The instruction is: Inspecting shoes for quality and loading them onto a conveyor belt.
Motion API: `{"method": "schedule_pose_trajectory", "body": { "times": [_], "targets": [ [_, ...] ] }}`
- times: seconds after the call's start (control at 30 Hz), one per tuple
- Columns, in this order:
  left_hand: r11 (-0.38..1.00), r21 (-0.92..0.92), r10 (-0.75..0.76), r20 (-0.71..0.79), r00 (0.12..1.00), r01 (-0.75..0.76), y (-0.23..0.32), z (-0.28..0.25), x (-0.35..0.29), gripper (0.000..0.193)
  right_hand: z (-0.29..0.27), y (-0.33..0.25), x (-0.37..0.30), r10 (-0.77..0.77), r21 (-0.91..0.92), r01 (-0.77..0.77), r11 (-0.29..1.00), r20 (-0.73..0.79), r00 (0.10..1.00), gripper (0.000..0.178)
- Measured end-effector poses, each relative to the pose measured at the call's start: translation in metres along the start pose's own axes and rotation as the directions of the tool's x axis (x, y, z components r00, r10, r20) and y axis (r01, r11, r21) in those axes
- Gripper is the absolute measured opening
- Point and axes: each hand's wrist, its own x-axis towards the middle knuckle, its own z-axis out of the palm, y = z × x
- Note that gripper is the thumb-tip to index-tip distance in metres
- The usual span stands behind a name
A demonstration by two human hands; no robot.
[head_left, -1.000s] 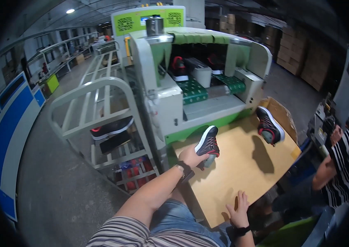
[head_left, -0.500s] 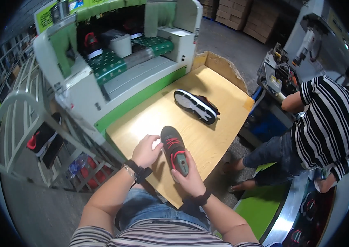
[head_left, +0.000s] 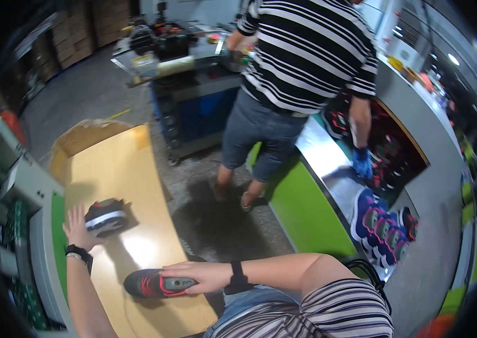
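My right hand [head_left: 209, 277] grips a dark sneaker [head_left: 144, 283] by its heel end, low over the near part of the wooden table. The sneaker has red laces, and a grey-green shoe last fills its opening. Farther up the table lies a second dark sneaker [head_left: 102, 209], its white sole edge turned partly toward me. Against its left side is my left hand [head_left: 79, 230], fingers stretched out and apart; whether they press on the shoe I cannot tell.
The wooden table [head_left: 131, 169] adjoins a green-and-white machine [head_left: 34, 183] at left. A co-worker in a striped shirt [head_left: 311, 50] stands ahead, a blue-gloved hand [head_left: 362, 163] over a conveyor. Blue-and-pink sneakers [head_left: 378, 228] sit at its near end. A tool cart [head_left: 193, 101] stands beyond.
My view has swung to the right. My left hand has left the held sneaker and reached to the other one. My right hand keeps its sneaker, now turned sideways in view.
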Motion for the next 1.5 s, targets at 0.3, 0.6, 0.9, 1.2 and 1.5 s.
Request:
{"method": "schedule_pose_trajectory", "body": {
  "times": [0.3, 0.6, 0.9, 1.2, 1.5],
  "targets": [
    [0.940, -0.340, -0.088, -0.292, 0.952, -0.017, -0.036, 0.098, -0.074, 0.083, 0.004, 0.025, -0.027, 0.005, -0.033, -0.007, 0.999, -0.070, 0.998, 0.071],
    [-0.270, -0.922, -0.123, 0.318, 0.940, 0.277, -0.096, 0.085, -0.322, 0.083, 0.019, 0.015, -0.014, -0.118, 0.029, 0.121, 0.992, -0.091, 0.989, 0.062],
    [0.156, -0.906, -0.949, -0.027, 0.315, 0.393, 0.038, 0.049, -0.232, 0.087, 0.032, -0.002, -0.015, 0.097, -0.135, -0.138, 0.981, -0.273, 0.957, 0.054],
    [-0.492, -0.856, -0.718, 0.297, 0.629, -0.159, -0.016, -0.036, -0.314, 0.077, 0.031, -0.026, 0.074, 0.298, 0.293, -0.205, 0.934, -0.320, 0.899, 0.044],
    [0.408, -0.910, -0.852, -0.351, 0.389, 0.075, -0.129, -0.155, -0.234, 0.075, 0.051, -0.100, 0.403, -0.379, 0.084, 0.437, 0.895, -0.372, 0.847, 0.048]
  ]
}}
